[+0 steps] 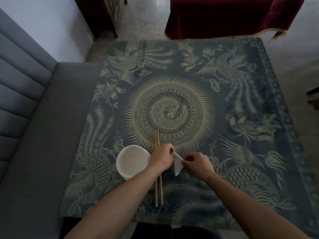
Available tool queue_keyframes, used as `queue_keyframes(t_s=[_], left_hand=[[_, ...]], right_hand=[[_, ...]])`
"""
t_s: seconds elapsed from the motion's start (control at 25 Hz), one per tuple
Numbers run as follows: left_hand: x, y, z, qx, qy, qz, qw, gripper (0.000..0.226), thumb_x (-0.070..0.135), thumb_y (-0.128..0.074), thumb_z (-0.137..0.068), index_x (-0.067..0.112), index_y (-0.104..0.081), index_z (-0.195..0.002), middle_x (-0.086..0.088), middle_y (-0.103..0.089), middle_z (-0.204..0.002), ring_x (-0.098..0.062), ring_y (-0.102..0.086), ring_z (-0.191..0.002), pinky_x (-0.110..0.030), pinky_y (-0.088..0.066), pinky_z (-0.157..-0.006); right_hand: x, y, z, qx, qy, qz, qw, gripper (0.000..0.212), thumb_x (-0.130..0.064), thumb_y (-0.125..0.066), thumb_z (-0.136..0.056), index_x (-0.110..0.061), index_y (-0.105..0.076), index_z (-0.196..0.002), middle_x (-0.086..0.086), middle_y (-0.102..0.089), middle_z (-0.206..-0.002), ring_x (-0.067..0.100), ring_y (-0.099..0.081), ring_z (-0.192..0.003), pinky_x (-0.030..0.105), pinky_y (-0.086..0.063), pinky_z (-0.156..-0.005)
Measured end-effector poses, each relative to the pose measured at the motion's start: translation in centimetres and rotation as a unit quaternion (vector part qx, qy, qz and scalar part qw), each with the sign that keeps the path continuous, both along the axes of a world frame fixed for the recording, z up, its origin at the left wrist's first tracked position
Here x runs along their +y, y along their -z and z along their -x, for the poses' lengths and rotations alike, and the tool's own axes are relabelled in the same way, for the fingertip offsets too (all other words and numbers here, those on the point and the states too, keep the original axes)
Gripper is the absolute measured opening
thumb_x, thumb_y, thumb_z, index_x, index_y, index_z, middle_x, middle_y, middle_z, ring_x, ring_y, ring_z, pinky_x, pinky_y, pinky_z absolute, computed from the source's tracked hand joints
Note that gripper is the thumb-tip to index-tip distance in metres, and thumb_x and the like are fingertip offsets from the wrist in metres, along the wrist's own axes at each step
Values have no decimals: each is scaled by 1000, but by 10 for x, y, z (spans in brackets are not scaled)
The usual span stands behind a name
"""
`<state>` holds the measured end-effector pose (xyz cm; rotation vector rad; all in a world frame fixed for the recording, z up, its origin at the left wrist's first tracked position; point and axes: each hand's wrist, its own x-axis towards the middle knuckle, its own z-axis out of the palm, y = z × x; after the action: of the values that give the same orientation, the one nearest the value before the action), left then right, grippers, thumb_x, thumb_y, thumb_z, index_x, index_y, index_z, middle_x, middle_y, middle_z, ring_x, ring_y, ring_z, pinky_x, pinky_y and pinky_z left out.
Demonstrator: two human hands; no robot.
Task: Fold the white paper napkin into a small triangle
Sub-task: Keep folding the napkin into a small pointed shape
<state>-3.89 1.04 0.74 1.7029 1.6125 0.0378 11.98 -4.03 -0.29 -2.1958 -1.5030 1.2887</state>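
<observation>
The white paper napkin is a small, folded, pointed shape held between both hands just above the patterned tablecloth near the table's front edge. My left hand pinches its upper corner with thumb and fingertips. My right hand pinches its right edge, fingers curled over it. The napkin's lower tip points down toward me; part of it is hidden behind my fingers.
A white bowl stands left of my left hand. Two wooden chopsticks lie lengthwise under my left wrist. The blue patterned tablecloth covers the table. A grey sofa is at left, a dark red draped cloth beyond the far edge.
</observation>
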Motion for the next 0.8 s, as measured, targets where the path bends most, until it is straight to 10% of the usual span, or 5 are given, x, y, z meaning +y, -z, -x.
queue_keyframes(t_s=[0.8], left_hand=[[33,-2,10,121,154,-64,979,3,28,-70,-89,25,-69,-88,4,-63,-103,-20,-63,-94,-34,-47,-72]], right_hand=[[9,6,18,-112,-98,-55,987,16,-43,-60,-86,-27,-64,-84,-10,-64,-84,13,-60,-76,36,-54,-66]])
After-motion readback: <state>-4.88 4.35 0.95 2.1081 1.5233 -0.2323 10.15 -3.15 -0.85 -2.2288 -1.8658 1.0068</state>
